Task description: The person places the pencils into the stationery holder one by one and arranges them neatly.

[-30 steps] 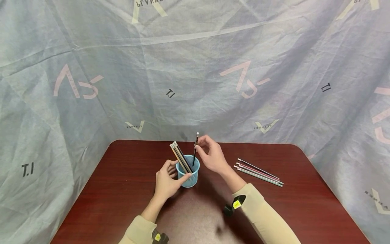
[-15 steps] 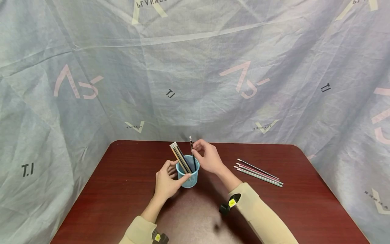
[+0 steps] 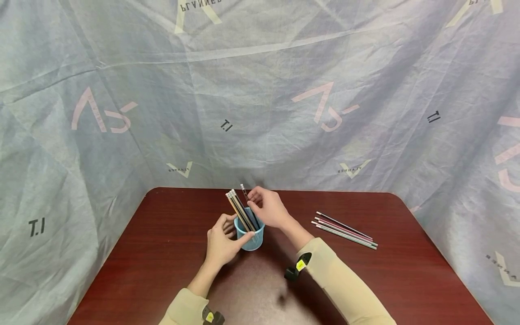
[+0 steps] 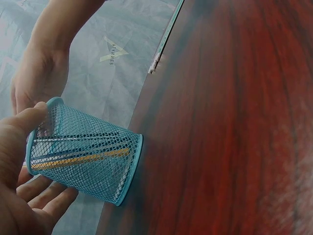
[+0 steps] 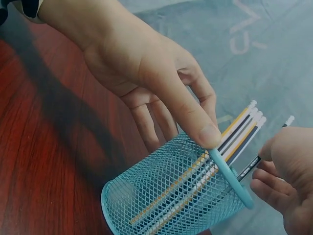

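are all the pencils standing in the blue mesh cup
No, a small group of pencils lies flat on the table, outside the blue mesh cup.

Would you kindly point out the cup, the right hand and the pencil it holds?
Cup (image 3: 253,242), head view: front wall.
Right hand (image 3: 269,209), head view: back of the hand.
Pencil (image 5: 251,166), right wrist view: printed part of the dark barrel.

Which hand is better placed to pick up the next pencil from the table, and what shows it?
The right hand, probably: the loose pencils lie on its side of the table, while the left hand grips the mesh pencil cup. The right must first release its black pencil.
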{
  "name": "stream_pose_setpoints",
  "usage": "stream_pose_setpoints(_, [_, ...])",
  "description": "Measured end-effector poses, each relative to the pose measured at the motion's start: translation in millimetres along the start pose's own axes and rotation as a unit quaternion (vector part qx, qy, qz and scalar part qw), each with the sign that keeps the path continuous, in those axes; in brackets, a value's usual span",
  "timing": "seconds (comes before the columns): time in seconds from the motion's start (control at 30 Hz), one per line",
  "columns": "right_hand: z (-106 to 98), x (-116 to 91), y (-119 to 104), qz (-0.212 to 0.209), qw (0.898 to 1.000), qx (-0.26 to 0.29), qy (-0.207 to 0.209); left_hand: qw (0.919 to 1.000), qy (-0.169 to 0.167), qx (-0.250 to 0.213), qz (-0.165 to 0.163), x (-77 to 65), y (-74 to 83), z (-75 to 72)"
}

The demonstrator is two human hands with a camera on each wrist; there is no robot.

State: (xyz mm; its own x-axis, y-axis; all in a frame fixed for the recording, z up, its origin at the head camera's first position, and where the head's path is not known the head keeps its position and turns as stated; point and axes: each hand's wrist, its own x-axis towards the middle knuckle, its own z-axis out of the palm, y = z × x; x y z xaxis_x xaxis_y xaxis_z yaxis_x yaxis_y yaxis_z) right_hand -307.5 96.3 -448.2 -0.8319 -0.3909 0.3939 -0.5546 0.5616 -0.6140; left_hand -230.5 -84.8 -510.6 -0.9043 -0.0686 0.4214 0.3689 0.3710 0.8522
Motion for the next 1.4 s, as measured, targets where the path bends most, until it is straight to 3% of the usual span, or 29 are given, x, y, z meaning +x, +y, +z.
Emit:
stream_pose_setpoints(0.37, [7.1,6.4,-4.1,0.001,0.999,-0.037,-0.032,0.9999,-0.007,0.002,-0.015,-0.9,1.6,-1.2])
stream_pose_setpoints(0.6, [9.7,9.2,-5.5,0.002,0.998,-0.044,-0.040,1.0000,-0.006,0.003,-0.007,0.4,1.6,-1.9])
stream_pose_setpoints(1.0, [9.8,4.9,-6.6,0.018,0.998,-0.035,-0.047,0.9997,-0.012,0.004,-0.020,-0.3,1.8,-1.9])
stream_pose_setpoints(1.2, [0.9,2.0,-2.2,0.003,0.999,-0.025,-0.024,0.9998,-0.008,-0.002,-0.018,-0.1,1.3,-1.2])
stream_pose_setpoints(1.4, [-20.7,-3.5,4.9,-0.007,1.000,-0.029,0.001,1.0000,-0.003,-0.003,-0.009,0.0,1.3,-1.4])
